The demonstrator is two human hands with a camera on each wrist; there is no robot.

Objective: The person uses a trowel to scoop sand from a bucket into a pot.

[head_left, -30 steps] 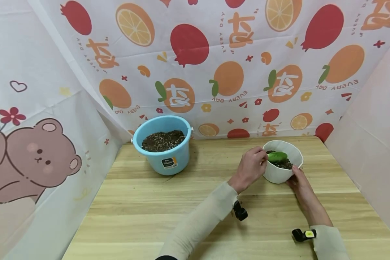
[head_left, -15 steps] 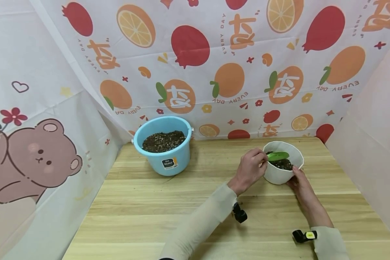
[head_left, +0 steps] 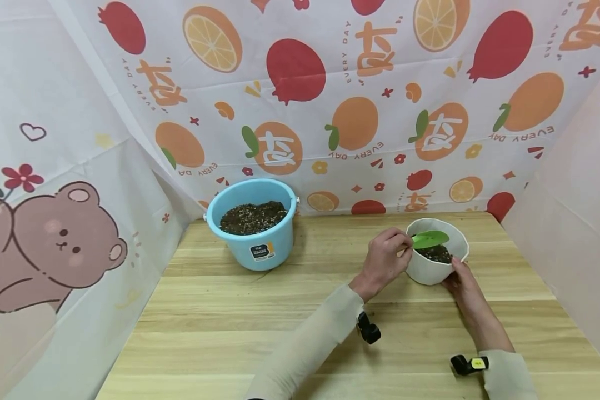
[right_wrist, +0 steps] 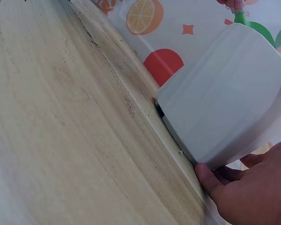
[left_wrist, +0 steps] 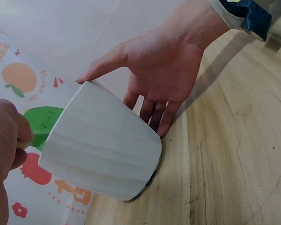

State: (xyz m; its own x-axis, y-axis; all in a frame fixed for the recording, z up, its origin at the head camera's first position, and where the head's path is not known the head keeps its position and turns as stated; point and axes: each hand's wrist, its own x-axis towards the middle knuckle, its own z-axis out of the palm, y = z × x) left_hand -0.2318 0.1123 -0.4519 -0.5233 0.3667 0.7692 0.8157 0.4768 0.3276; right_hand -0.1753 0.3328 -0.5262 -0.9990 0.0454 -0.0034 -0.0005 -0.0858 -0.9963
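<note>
Green scoop (head_left: 429, 239) pinched in your left hand (head_left: 384, 260) hangs over the white pot (head_left: 435, 259); your right hand (head_left: 464, 282), fingers relaxed, steadies it. Next, probably, tip soil in gently.

The pot (head_left: 436, 262) is white with faint vertical ribbing, holding dark brown soil (head_left: 435, 253). The scoop (head_left: 430, 239) is bright green. The bucket (head_left: 253, 230) is light blue, filled with speckled brown soil, and carries a small dark label, perhaps with orange. The table (head_left: 260, 311) is pale striped wood. The backdrop (head_left: 330, 100) is white, printed with oranges and red pomegranates.
</note>
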